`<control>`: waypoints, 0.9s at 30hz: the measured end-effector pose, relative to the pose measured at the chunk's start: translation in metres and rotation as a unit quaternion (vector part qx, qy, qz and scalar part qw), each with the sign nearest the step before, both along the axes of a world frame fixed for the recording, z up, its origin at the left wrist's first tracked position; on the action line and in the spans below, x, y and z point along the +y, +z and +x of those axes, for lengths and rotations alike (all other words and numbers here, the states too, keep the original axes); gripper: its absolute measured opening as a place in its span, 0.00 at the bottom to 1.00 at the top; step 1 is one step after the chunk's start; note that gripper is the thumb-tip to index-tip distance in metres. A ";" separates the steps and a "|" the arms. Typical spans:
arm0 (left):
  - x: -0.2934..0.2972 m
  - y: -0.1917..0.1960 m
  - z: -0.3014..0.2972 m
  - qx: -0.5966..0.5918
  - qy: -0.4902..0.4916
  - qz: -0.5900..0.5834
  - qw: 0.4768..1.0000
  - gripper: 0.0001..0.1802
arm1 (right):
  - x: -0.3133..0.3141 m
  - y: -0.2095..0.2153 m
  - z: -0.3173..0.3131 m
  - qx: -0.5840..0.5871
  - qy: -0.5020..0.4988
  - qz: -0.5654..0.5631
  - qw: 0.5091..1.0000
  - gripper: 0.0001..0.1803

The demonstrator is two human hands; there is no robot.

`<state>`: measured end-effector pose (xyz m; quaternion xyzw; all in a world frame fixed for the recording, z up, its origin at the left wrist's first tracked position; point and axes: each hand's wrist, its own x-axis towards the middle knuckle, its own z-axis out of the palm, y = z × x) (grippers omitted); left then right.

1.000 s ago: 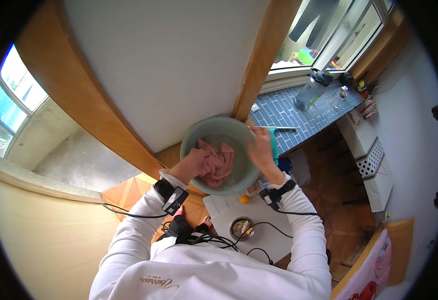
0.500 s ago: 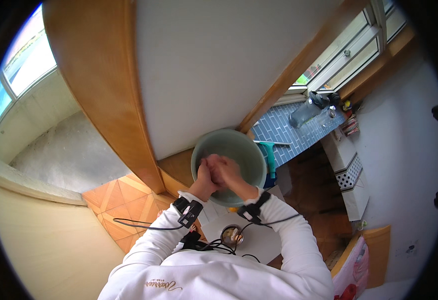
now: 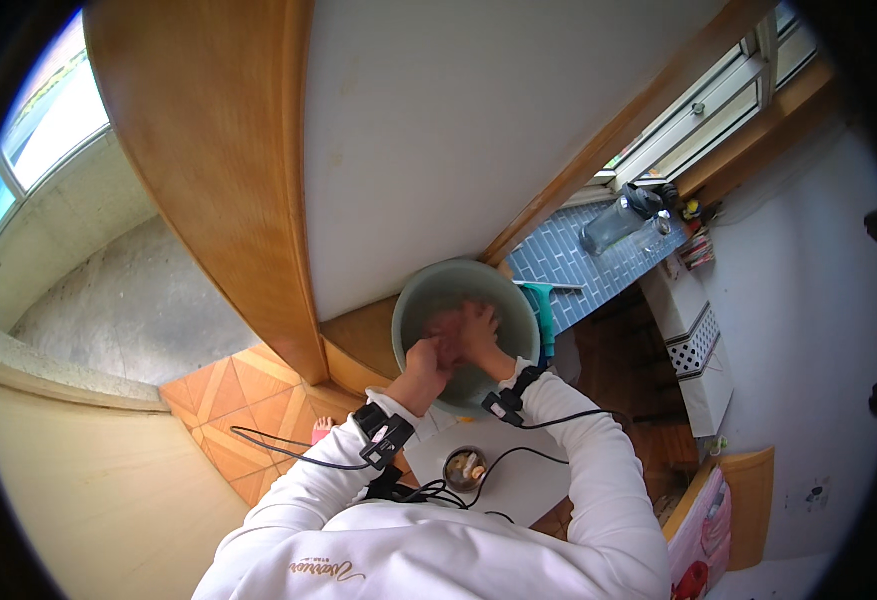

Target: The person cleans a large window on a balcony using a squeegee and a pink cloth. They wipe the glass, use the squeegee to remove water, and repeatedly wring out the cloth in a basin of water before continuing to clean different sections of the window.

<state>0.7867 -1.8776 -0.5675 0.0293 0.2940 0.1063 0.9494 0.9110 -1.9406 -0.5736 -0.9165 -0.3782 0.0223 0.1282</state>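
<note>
Both hands are down inside a round grey-green basin (image 3: 421, 290), working at a soft pink bundle (image 3: 446, 325) that looks like wet cloth, though its exact kind is hard to make out. My left hand (image 3: 429, 362) closes around the near left side of the bundle. Against its right side lies my right hand (image 3: 479, 330), with the fingers stretched and spread apart toward the far wall of the basin. Part of the pink bundle is hidden beneath the hands. Black straps with cables circle both wrists over white sleeves.
Right of the basin, a green squeegee (image 3: 545, 315) lies by a blue-tiled ledge (image 3: 559, 255) bearing a large clear bottle (image 3: 609, 228). Below, a metal bowl (image 3: 466, 470) with pale pieces sits on a white surface (image 3: 529, 480). A wooden door frame (image 3: 259, 200) rises at left.
My right hand has moved to the right and its fingers have spread out. My left hand has shifted slightly right and nearer, still on the pink bundle. The view has shifted a little.
</note>
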 end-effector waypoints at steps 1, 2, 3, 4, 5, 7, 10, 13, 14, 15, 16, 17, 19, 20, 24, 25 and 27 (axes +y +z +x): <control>-0.001 0.008 -0.005 0.023 -0.028 0.053 0.998 0.19 | -0.003 -0.008 -0.014 -0.024 0.025 -0.029 0.999 0.37; -0.005 0.017 -0.007 0.082 -0.047 0.096 0.991 0.20 | -0.003 -0.011 -0.016 -0.058 0.063 -0.076 0.993 0.38; -0.007 0.029 -0.013 0.119 -0.059 0.134 0.982 0.20 | -0.001 -0.007 -0.021 -0.066 0.085 -0.050 0.993 0.40; -0.004 0.038 -0.022 0.113 -0.061 0.211 0.969 0.22 | 0.000 -0.002 -0.021 -0.082 0.120 -0.044 0.988 0.39; 0.000 0.046 -0.034 0.086 -0.056 0.281 0.954 0.23 | -0.001 0.005 -0.020 -0.086 0.148 -0.055 0.984 0.39; 0.016 0.057 -0.057 0.121 -0.068 0.492 0.859 0.28 | -0.001 0.024 -0.005 0.018 0.265 -0.041 0.963 0.35; 0.045 0.061 -0.072 0.273 -0.040 0.774 0.570 0.32 | 0.014 0.031 0.002 0.061 0.409 0.023 0.910 0.29; 0.051 0.054 -0.067 0.344 0.045 0.814 0.466 0.30 | 0.039 0.030 0.005 -0.031 0.517 0.056 0.853 0.26; 0.049 0.050 -0.063 0.341 0.012 0.795 0.502 0.30 | 0.045 0.031 0.007 -0.070 0.544 0.033 0.836 0.26; 0.046 0.047 -0.059 0.338 -0.031 0.762 0.551 0.30 | 0.049 0.036 0.010 -0.106 0.557 0.030 0.823 0.26; 0.043 0.043 -0.056 0.335 -0.008 0.763 0.553 0.31 | 0.050 0.041 0.014 -0.141 0.566 0.004 0.812 0.25; 0.042 0.040 -0.054 0.332 0.002 0.752 0.569 0.33 | 0.051 0.049 0.017 -0.175 0.573 -0.037 0.800 0.25; 0.040 0.034 -0.051 0.320 0.018 0.745 0.585 0.34 | 0.050 0.062 0.022 -0.189 0.541 -0.133 0.808 0.28; 0.040 0.030 -0.050 0.312 0.023 0.748 0.586 0.34 | 0.048 0.066 0.025 -0.196 0.522 -0.191 0.808 0.29; 0.044 0.023 -0.049 0.308 0.097 0.784 0.530 0.31 | 0.046 0.062 0.035 -0.226 0.486 -0.247 0.807 0.33; 0.044 0.021 -0.049 0.304 0.099 0.780 0.537 0.30 | 0.047 0.059 0.040 -0.244 0.450 -0.276 0.813 0.33; 0.044 0.021 -0.048 0.296 0.098 0.773 0.553 0.30 | 0.040 0.053 0.048 -0.251 0.395 -0.294 0.834 0.34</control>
